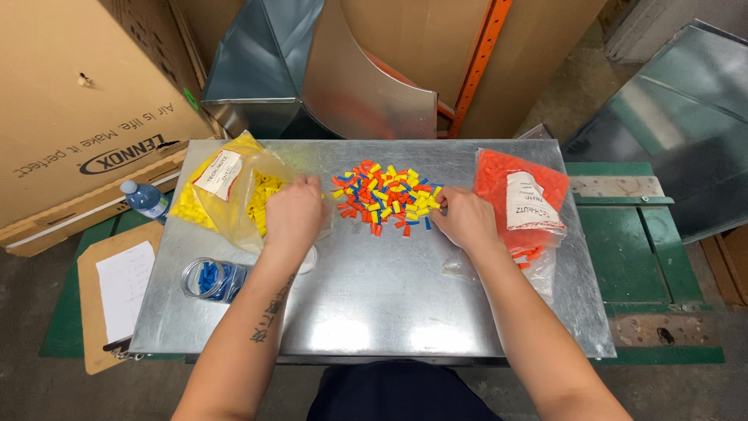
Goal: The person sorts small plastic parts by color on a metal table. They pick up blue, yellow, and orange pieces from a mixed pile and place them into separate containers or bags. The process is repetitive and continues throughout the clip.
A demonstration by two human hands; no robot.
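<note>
A heap of small yellow, orange and blue plastic caps (387, 196) lies at the far middle of a shiny metal sheet (374, 296). My left hand (294, 210) rests knuckles-up at the open mouth of a clear bag of yellow caps (227, 191), just left of the heap; whether it holds a cap is hidden. My right hand (465, 217) sits at the heap's right edge, its fingertips curled among the caps, beside a clear bag of orange caps (520, 199).
A clear jar of blue caps (212, 279) lies on its side at the sheet's left. A water bottle (146, 198) and a clipboard with paper (117, 292) sit left of the sheet. Cardboard boxes (78, 101) and metal ducting (312, 70) stand behind.
</note>
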